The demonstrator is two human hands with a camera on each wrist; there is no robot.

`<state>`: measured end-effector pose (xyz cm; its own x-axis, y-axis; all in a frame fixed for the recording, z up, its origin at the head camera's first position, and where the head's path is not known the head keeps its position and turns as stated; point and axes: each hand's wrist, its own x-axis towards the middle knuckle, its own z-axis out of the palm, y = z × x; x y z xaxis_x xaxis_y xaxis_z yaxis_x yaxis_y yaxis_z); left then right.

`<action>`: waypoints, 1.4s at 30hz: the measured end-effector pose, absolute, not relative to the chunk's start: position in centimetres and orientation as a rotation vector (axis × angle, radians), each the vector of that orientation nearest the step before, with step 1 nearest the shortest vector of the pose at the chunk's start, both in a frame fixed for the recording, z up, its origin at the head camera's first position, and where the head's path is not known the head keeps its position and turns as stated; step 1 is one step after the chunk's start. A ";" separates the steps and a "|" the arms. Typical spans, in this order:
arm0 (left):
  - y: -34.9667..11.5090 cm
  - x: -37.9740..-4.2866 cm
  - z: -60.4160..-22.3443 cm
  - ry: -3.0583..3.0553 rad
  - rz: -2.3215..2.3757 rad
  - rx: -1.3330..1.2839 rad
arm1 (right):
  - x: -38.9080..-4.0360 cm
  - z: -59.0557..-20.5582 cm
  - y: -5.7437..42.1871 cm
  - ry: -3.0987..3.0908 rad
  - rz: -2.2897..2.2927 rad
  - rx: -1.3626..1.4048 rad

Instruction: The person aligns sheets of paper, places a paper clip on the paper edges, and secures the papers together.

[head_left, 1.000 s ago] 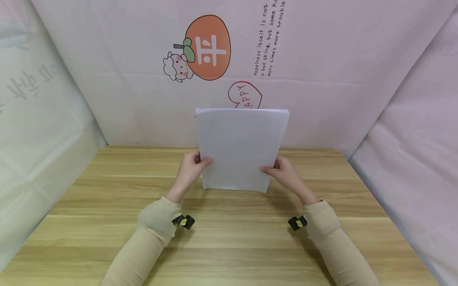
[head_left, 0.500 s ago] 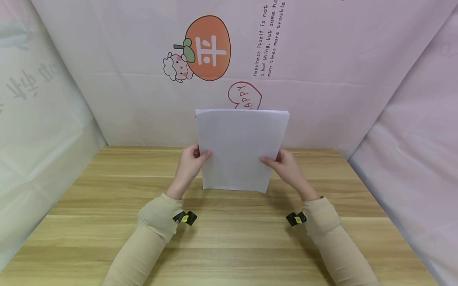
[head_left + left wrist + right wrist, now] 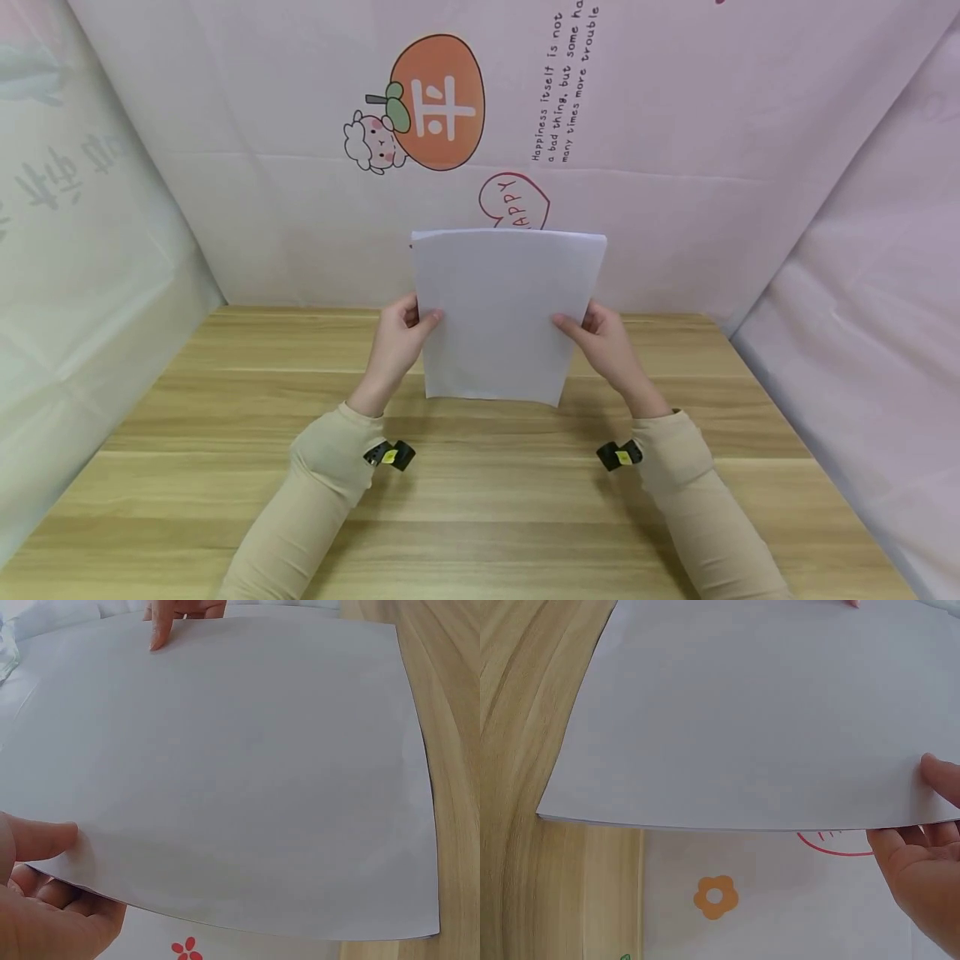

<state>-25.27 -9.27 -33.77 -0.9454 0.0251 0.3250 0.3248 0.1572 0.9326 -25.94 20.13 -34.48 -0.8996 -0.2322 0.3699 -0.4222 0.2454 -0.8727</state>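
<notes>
A stack of white paper [image 3: 502, 333] stands upright near the back of the table, its broad blank face toward me. My left hand [image 3: 396, 343] pinches its left edge, the thumb flat on the front and the fingers curled behind. On the opposite edge my right hand [image 3: 609, 350] grips the same way. In the left wrist view the paper [image 3: 247, 765] bows slightly, and the left thumb presses on it. Several thin layers show along the edge of the paper [image 3: 757, 735] in the right wrist view. Most of the fingers behind the sheets are hidden.
The wood-grain table [image 3: 480, 517] spreads out before me. A pale printed cloth [image 3: 660, 125] hangs behind it, with cloth walls at both sides. Small black cameras [image 3: 619, 456] sit at the cuffs of both beige sleeves.
Both hands have slid a little upward along the paper's side edges. The stack itself stays in almost the same place.
</notes>
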 end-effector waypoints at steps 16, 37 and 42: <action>-9.1 -25.2 -33.3 -2.187 -1.909 -0.304 | -25.7 -33.9 19.7 -2.327 1.762 0.618; -8.5 -25.3 -30.5 -2.036 -1.918 -0.392 | -25.8 -30.5 18.9 -2.209 1.782 0.462; -8.3 -25.3 -30.0 -1.987 -1.923 -0.413 | -25.9 -29.8 18.8 -2.147 1.796 0.477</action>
<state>-25.32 -8.31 -29.96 -0.8986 -0.0289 0.4378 0.4366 0.0394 0.8988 -25.89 18.80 -29.83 -0.8997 -0.0600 0.4324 -0.4362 0.1630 -0.8850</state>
